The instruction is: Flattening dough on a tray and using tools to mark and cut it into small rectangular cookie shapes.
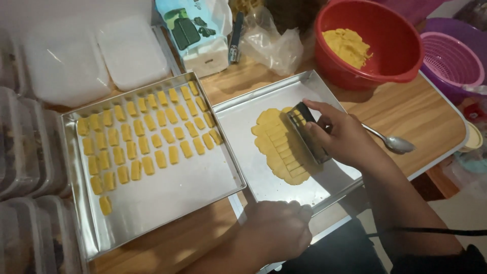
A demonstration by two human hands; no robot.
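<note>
My right hand [341, 136] grips a metal dough cutter [307, 133] and presses it onto a flat sheet of yellow dough [278, 144] scored into strips. The dough lies on a steel tray [242, 119] at the middle. My left hand [278, 229] rests closed on that tray's near edge. To the left a second steel tray [167, 195] carries several rows of small yellow dough pieces [147, 137].
A red bowl [395, 48] with more yellow dough stands at the back right, a purple colander [451, 58] beside it. A spoon [393, 143] lies right of my right hand. Clear plastic containers [28, 152] line the left; lids, bags and a carton sit behind.
</note>
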